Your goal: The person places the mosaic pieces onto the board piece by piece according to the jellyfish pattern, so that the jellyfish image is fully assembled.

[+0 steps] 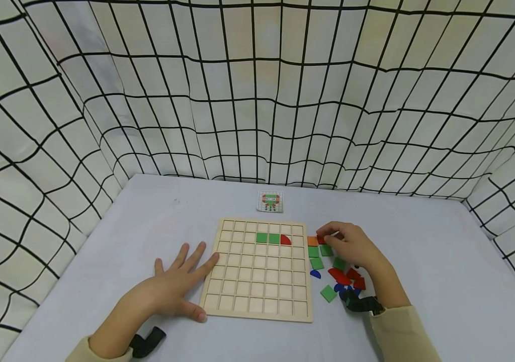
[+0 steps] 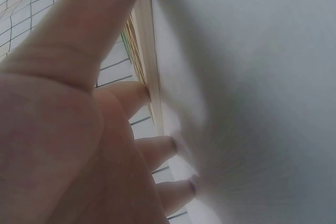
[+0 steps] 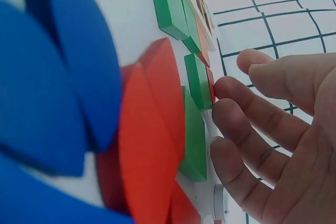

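A wooden grid board (image 1: pixel 257 318) lies flat on the white table; one row bears a green square (image 1: pixel 262 238), another green square (image 1: pixel 274 239) and a red quarter-circle (image 1: pixel 285 240). With fingers spread, my left hand (image 1: pixel 171 286) rests along the board's left edge; its thumb is by the near corner. Off the far right side of the board, my right hand (image 1: pixel 350 244) reaches a red piece (image 1: pixel 321 240) beside an orange square (image 1: pixel 312 241). In the right wrist view, bent fingertips (image 3: pixel 224 90) meet that red piece (image 3: pixel 210 83), while the thumb stays apart from it.
Loose green squares (image 1: pixel 316 263), red pieces (image 1: pixel 340 276) and blue pieces (image 1: pixel 315 274) lie right of the board, under and near my right forearm. A small pattern card (image 1: pixel 270 201) sits behind the board. Black-grid netting (image 1: pixel 266 115) encloses the table's back and sides.
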